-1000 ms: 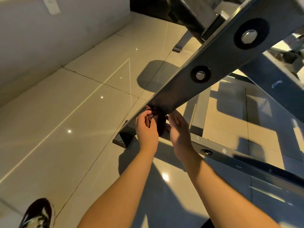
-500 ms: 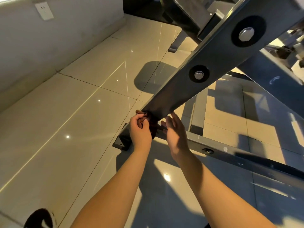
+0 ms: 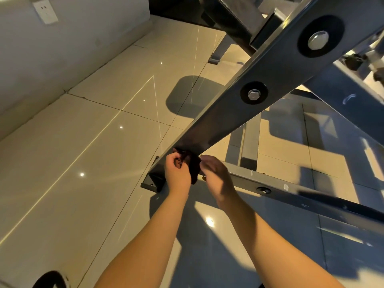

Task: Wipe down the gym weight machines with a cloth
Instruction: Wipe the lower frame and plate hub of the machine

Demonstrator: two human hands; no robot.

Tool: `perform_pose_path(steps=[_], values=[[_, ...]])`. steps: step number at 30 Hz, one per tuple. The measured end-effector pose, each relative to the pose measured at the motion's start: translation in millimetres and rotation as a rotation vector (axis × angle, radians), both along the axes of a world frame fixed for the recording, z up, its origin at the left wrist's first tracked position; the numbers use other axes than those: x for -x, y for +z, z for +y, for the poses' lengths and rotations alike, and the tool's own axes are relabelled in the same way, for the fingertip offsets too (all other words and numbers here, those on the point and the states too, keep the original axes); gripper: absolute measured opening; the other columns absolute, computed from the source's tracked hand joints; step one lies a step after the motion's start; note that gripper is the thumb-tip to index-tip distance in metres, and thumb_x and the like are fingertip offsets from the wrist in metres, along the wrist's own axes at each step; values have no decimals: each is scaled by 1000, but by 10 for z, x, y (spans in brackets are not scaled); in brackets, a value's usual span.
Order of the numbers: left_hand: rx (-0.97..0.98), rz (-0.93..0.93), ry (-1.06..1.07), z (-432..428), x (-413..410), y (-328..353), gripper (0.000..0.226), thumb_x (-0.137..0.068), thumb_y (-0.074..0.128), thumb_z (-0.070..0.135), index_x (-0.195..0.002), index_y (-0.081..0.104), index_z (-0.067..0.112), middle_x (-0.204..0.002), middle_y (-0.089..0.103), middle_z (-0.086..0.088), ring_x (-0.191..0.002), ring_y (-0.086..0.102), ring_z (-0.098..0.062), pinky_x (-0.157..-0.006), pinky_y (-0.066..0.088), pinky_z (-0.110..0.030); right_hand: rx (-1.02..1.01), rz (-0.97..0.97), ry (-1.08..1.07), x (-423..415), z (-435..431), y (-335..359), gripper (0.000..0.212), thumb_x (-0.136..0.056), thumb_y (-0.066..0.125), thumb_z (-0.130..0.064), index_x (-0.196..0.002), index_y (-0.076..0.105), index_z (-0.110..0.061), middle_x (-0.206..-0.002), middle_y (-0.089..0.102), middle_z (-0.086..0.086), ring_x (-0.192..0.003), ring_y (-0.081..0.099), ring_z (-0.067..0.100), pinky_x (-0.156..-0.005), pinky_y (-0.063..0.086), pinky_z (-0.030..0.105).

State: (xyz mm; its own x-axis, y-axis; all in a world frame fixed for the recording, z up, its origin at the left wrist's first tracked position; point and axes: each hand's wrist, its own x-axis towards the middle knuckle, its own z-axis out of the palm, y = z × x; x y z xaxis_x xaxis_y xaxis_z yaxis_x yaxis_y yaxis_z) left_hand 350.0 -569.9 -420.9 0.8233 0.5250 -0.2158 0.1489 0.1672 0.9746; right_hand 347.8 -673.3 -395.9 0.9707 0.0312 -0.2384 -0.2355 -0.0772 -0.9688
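Bare forearms, bare hands, left and right, plus a black shoe with white trim.

A white wall socket sits at eleven o'clock on the grey wall. Glossy beige floor tiles spread below, with a dark shoe at seven o'clock.
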Motion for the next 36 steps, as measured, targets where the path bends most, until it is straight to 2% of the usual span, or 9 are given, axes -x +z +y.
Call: perform_pose_path(steps=[6, 8, 12, 17, 21, 26, 31, 34, 36], values=[[-13, 32, -109, 184, 213, 5, 34, -95, 66, 17, -122, 57, 36, -120, 63, 9, -108, 64, -10, -85, 58, -29, 193, -77, 20, 154, 124, -123, 23, -96, 62, -10, -116, 69, -19, -116, 65, 0, -101, 61, 3, -77, 46, 7], [57, 65, -185, 215, 400, -81, 44, -96, 67, 27, -134, 51, 42, -126, 63, 8, -112, 64, -11, -92, 57, -35, 135, -65, -40, 214, 149, -154, 22, -96, 61, -4, -113, 72, -13, -113, 68, 5, -95, 64, 4, -74, 50, 9], [209, 153, -273, 260, 792, -319, 30, -102, 56, 37, -132, 57, 37, -126, 68, 8, -115, 64, -9, -105, 50, -39, 68, 97, 7, 305, 281, -190, 17, -102, 57, -19, -105, 70, -30, -102, 70, -4, -96, 68, 10, -76, 54, 17], [387, 90, -235, 415, 823, -310, 37, -102, 57, 24, -139, 56, 30, -129, 68, 6, -122, 62, -11, -101, 49, -33, 89, 71, 52, 357, 483, -239, 23, -104, 52, -19, -107, 71, -32, -104, 69, -10, -100, 65, 8, -75, 55, 17], [118, 100, -259, 488, 724, -255, 43, -100, 62, 17, -140, 56, 31, -124, 68, 9, -118, 63, -10, -99, 54, -32, 17, 112, 31, 297, 542, -220, 27, -105, 49, -23, -102, 74, -33, -102, 73, -6, -100, 69, 15, -84, 62, 33], [23, 64, -1, 586, 505, -313, 48, -96, 67, 17, -131, 51, 46, -138, 58, 4, -127, 57, -16, -102, 54, -39, 85, 60, 16, 244, 501, -200, 25, -104, 49, -20, -111, 71, -29, -105, 70, -12, -99, 65, 3, -78, 52, 18], [-154, -104, -93, 468, 225, -133, 46, -93, 70, 19, -107, 50, 58, -134, 48, 9, -119, 55, -8, -87, 54, -19, 240, -114, -252, -2, 272, -279, 13, -100, 59, -17, -105, 63, -28, -107, 67, -1, -101, 63, 17, -84, 53, 32], [-321, -160, -222, 207, 143, -68, 37, -92, 68, 7, -112, 59, 37, -130, 37, 9, -115, 49, 5, -88, 48, -7, 220, -239, -276, -21, 210, -280, 18, -102, 57, -15, -98, 61, -33, -104, 66, -2, -97, 63, 13, -81, 54, 25], [-401, -171, -231, 99, 85, -92, 36, -91, 63, -5, -115, 63, 23, -127, 36, 5, -115, 49, -2, -89, 43, -1, 141, -281, -276, -15, 193, -267, 16, -103, 54, -15, -104, 63, -29, -106, 66, -2, -96, 64, 10, -78, 52, 18]])
